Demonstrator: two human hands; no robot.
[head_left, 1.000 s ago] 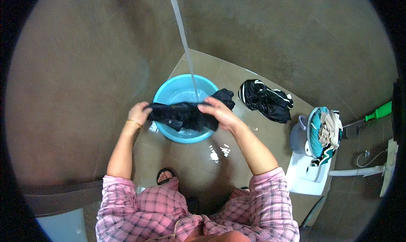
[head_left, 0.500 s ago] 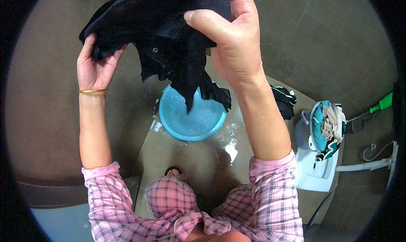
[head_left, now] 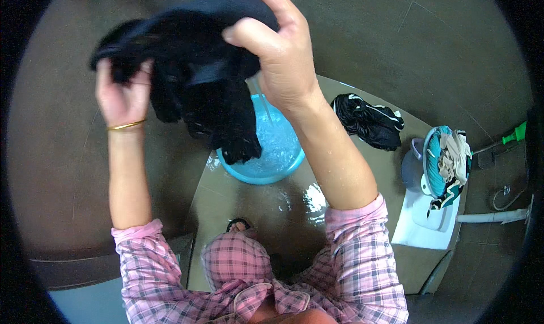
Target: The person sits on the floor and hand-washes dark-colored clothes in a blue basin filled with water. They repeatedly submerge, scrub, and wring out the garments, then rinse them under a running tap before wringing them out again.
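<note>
Left hand (head_left: 122,94) and right hand (head_left: 280,58) both clenched on black wet garment (head_left: 192,80), upper left of frame, above blue basin (head_left: 283,168).

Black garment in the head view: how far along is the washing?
Done: the black garment is wet and out of the blue basin. In hand: left hand and right hand grip it bunched above the basin. Left: a dark pile beside the basin and clothes in a bucket.

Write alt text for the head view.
Both hands, left hand and right hand, hold a wet black cloth garment above a round blue plastic basin of water on a wet floor; another black garment lies beside it.
</note>
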